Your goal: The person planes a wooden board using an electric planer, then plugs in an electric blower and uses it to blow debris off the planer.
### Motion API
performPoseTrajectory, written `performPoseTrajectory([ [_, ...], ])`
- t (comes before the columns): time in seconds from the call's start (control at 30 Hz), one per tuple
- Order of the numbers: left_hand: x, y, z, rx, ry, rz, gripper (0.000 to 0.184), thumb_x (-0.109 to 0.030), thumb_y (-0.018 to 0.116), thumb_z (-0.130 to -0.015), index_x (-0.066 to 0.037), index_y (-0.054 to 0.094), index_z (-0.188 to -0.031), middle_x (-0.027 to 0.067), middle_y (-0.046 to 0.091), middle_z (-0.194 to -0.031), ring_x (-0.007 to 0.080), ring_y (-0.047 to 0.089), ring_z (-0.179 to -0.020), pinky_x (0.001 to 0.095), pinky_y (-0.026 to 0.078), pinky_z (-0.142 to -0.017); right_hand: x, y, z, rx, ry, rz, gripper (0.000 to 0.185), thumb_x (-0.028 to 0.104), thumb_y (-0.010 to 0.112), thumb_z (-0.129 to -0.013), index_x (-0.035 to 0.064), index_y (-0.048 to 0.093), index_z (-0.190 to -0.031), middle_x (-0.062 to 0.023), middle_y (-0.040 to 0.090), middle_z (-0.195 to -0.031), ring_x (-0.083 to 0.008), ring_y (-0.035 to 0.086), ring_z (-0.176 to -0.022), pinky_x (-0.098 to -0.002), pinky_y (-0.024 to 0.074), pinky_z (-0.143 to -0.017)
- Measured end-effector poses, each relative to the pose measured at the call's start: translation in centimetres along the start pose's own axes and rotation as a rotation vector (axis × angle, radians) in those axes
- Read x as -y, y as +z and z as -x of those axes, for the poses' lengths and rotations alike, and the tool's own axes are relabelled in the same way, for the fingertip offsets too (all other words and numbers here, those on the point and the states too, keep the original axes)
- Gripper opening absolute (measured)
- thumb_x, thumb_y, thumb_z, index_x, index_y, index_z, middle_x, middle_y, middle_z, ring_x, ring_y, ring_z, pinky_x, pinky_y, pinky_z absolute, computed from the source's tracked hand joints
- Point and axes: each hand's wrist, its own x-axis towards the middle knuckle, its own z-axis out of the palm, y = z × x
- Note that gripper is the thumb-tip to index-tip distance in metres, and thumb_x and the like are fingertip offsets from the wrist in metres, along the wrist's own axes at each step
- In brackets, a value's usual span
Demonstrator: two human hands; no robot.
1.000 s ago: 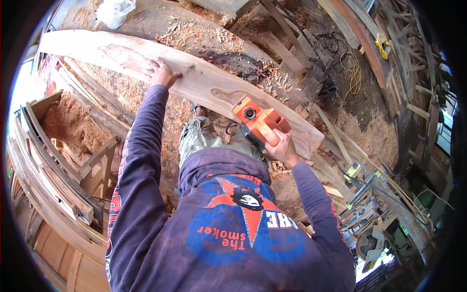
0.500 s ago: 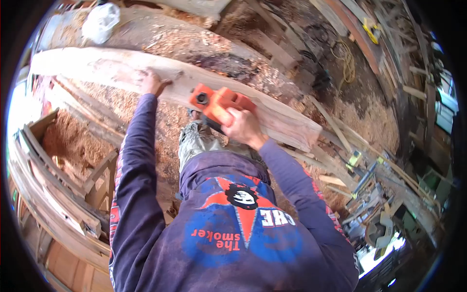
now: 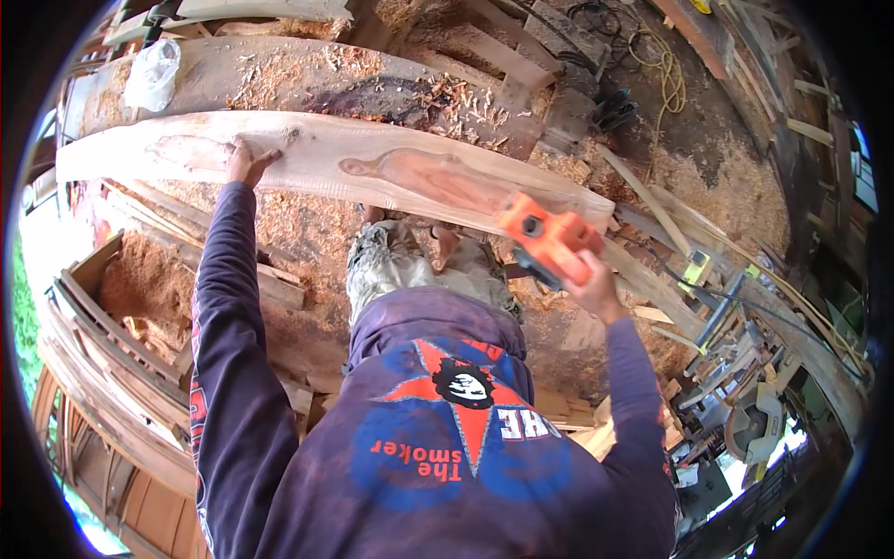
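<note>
Two roles, seemingly: your left hand [image 3: 246, 164], spread, steadies the plank [image 3: 428, 173], while your right hand [image 3: 599, 289] grips the orange planer [image 3: 557, 235] for control.

This is a woodworking shop, no mistaking it: curled shavings [image 3: 456, 101] lie just beyond the long plank [image 3: 321, 160], an orange power planer [image 3: 563, 244] is at its right end, boards are stacked [image 3: 116, 396] off its near left, and a saw [image 3: 756, 424] sits off its near right.
</note>
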Motion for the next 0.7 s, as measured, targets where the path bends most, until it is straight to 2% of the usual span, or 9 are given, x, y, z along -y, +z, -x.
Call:
performPoseTrajectory([
  [0.03,0.4,0.5,0.0,0.005,0.017,0.056,0.131,-0.059,0.086,-0.067,0.017,0.019,-0.15,0.0471,0.019,-0.151,0.0509,0.027,-0.145,0.0416,0.026,-0.12,-1.5,-1.4,1.4,-0.005,0.049,0.018,0.027,0.011,0.075,-0.072,0.0054,0.061,-0.095,-0.0185,0.068,-0.083,-0.0366,0.07,-0.08,-0.0427,0.0544,-0.069],
  [0.07,1.1,0.9,-0.1,0.021,0.001,0.189,0.132,-0.057,0.087,-0.068,0.018,0.016,-0.15,0.0457,0.016,-0.153,0.0495,0.024,-0.147,0.0415,0.023,-0.121,-3.1,-2.6,2.4,0.0,0.03,0.036,0.026,0.01,0.074,-0.072,0.0049,0.06,-0.093,-0.0184,0.067,-0.081,-0.0383,0.069,-0.078,-0.0431,0.0535,-0.068],
  [0.1,1.6,1.1,-0.3,0.026,0.003,0.18,0.132,-0.057,0.087,-0.068,0.018,0.016,-0.15,0.0457,0.016,-0.153,0.0495,0.024,-0.147,0.0415,0.023,-0.121,-4.6,-3.6,3.0,0.001,0.035,0.027,0.026,0.01,0.074,-0.072,0.0049,0.06,-0.093,-0.0184,0.067,-0.081,-0.0383,0.069,-0.078,-0.0431,0.0535,-0.068],
  [0.17,2.6,1.7,-1.2,0.059,-0.036,0.219,0.122,-0.044,0.088,-0.074,0.017,0.015,-0.151,0.0372,0.032,-0.152,0.0402,0.035,-0.144,0.0381,0.031,-0.118,-6.7,-5.2,4.8,0.036,0.086,0.069,0.027,0.01,0.073,-0.072,0.004,0.061,-0.095,-0.0185,0.069,-0.08,-0.0342,0.071,-0.075,-0.0404,0.0542,-0.067],
  [0.23,3.6,1.5,-2.0,0.116,0.004,0.164,0.122,-0.043,0.087,-0.076,0.018,0.012,-0.151,0.0365,0.035,-0.151,0.0391,0.037,-0.143,0.0384,0.031,-0.117,-7.7,-6.0,5.1,0.016,0.066,0.069,0.026,0.01,0.073,-0.071,0.0035,0.059,-0.093,-0.0179,0.066,-0.077,-0.0353,0.07,-0.073,-0.0407,0.0536,-0.066],
  [0.3,2.4,0.4,-1.2,0.159,-0.003,0.339,0.125,-0.047,0.088,-0.074,0.024,0.013,-0.146,0.0466,0.017,-0.152,0.045,0.026,-0.147,0.0394,0.021,-0.121,-8.2,-6.1,4.9,0.037,0.032,0.085,0.026,0.009,0.073,-0.071,0.0033,0.058,-0.092,-0.0179,0.064,-0.073,-0.0381,0.068,-0.07,-0.0412,0.0526,-0.064],
  [0.43,0.1,-1.2,0.0,0.213,-0.078,0.361,0.124,-0.042,0.087,-0.076,0.023,0.009,-0.148,0.0426,0.027,-0.151,0.041,0.033,-0.145,0.0378,0.027,-0.119,-7.6,-5.0,3.2,0.104,0.01,0.067,0.029,0.009,0.073,-0.071,0.0043,0.057,-0.094,-0.0199,0.065,-0.08,-0.0422,0.067,-0.076,-0.0424,0.0523,-0.066],
  [0.47,-0.2,-1.5,0.0,0.221,-0.103,0.324,0.123,-0.04,0.087,-0.076,0.022,0.009,-0.148,0.0406,0.031,-0.151,0.0407,0.035,-0.144,0.0372,0.029,-0.118,-6.5,-4.7,2.6,0.098,0.018,0.057,0.029,0.009,0.074,-0.068,0.0055,0.056,-0.091,-0.02,0.065,-0.077,-0.0438,0.065,-0.076,-0.0483,0.0527,-0.068],
  [0.7,2.6,0.5,-1.0,0.183,-0.031,0.288,0.122,-0.042,0.086,-0.078,0.023,0.01,-0.147,0.0395,0.034,-0.15,0.0392,0.035,-0.144,0.0382,0.028,-0.118,-2.4,-1.9,-1.2,0.153,-0.105,0.098,0.029,0.009,0.076,-0.07,0.0054,0.056,-0.09,-0.0182,0.067,-0.078,-0.0411,0.067,-0.075,-0.0463,0.0535,-0.067],
])
